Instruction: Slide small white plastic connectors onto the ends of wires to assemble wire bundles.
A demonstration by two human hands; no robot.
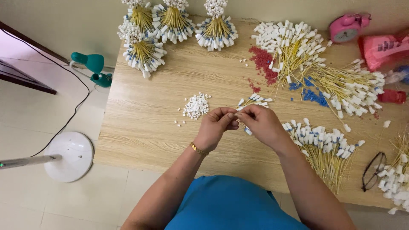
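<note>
Your left hand (pixel 218 123) and right hand (pixel 260 123) both pinch one yellow stick (pixel 241 123) above the counter (pixel 145 127). Four finished bundles (pixel 170 25) stand at the back, but many loose sticks (pixel 336 85) remain. The white beads (pixel 196 105) lie in a pile; I see no containers.

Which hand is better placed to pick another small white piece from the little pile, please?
Probably the left hand: the small white pile lies just beyond it on its side, while the right hand is farther away beside the yellow wires.
</note>
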